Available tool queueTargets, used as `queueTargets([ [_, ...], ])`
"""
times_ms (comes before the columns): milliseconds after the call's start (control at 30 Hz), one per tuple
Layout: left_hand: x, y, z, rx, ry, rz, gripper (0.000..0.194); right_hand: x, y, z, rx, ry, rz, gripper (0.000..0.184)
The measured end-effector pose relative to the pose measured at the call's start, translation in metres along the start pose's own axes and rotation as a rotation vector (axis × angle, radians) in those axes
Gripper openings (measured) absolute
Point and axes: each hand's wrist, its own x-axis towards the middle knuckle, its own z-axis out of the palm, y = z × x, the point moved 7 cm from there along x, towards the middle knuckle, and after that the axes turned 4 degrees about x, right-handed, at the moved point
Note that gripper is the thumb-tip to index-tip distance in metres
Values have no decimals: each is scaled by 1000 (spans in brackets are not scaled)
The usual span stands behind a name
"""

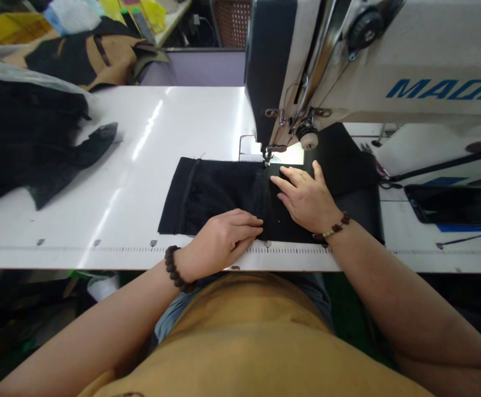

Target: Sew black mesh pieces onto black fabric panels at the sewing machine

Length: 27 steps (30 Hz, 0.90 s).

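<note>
A piece of black fabric (223, 190) lies flat on the sewing table, its upper edge running under the presser foot (267, 160) of the sewing machine (281, 71). A seam crosses it just below the foot. My left hand (226, 234) is at the fabric's near edge, fingers pressed together and closed on the cloth beside that seam. To the right of the foot, my right hand (308, 198) lies on the black cloth with its fingers spread. More black material extends behind and to the right of this hand.
Dark cloth (25, 138) is heaped on the table's left side. A phone (457, 205) and tweezers (467, 240) lie at the right, with scissors (384, 179) beside the fabric. A printed ruler (120, 249) runs along the front edge. Brown and black pieces (87, 55) lie beyond the table.
</note>
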Motion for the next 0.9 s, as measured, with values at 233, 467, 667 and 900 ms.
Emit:
queueTargets([
  [233, 1, -4, -4, -103, 20, -38, 22, 0, 0, 1, -9, -11, -5, 33],
  [467, 1, 9, 4, 161, -8, 159, 23, 0, 0, 1, -30, 10, -21, 34],
  [667, -1, 17, 8, 342, -37, 287, 28, -1, -2, 0, -30, 7, -38, 35],
  [900, 3, 24, 17, 394, -81, 261, 36, 1, 4, -2, -38, -16, -173, 38],
])
